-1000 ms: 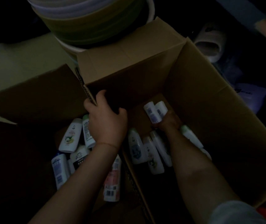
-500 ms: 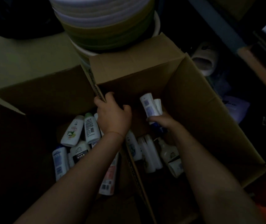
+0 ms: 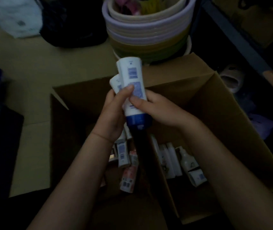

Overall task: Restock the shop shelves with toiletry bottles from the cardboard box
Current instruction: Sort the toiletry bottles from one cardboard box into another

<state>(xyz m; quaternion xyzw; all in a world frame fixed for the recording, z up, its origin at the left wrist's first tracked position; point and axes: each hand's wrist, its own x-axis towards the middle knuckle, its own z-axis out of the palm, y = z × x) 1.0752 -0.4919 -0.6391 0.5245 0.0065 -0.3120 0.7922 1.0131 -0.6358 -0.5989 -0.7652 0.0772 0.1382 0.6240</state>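
Observation:
Two white toiletry bottles are held up above the open cardboard box (image 3: pixel 218 103). The bigger one (image 3: pixel 132 83) has a blue cap pointing down and a blue label; a second white bottle (image 3: pixel 115 83) sits just behind it to the left. My left hand (image 3: pixel 114 112) wraps them from the left, thumb on the blue label. My right hand (image 3: pixel 155 107) grips the bigger bottle from the right. Several more bottles (image 3: pixel 170 160) lie on the box floor, on both sides of a cardboard divider (image 3: pixel 164 176).
A stack of round baskets (image 3: pixel 147 30) stands just beyond the box. A dark bag (image 3: pixel 72 27) and a white bag (image 3: pixel 14 15) lie at the far left. A slipper (image 3: pixel 231 78) and a shelf frame (image 3: pixel 231 32) are on the right. The scene is dim.
My right hand has lifted the two white bottles out of the box. My left hand left the divider and closed on them. The camera has tilted up.

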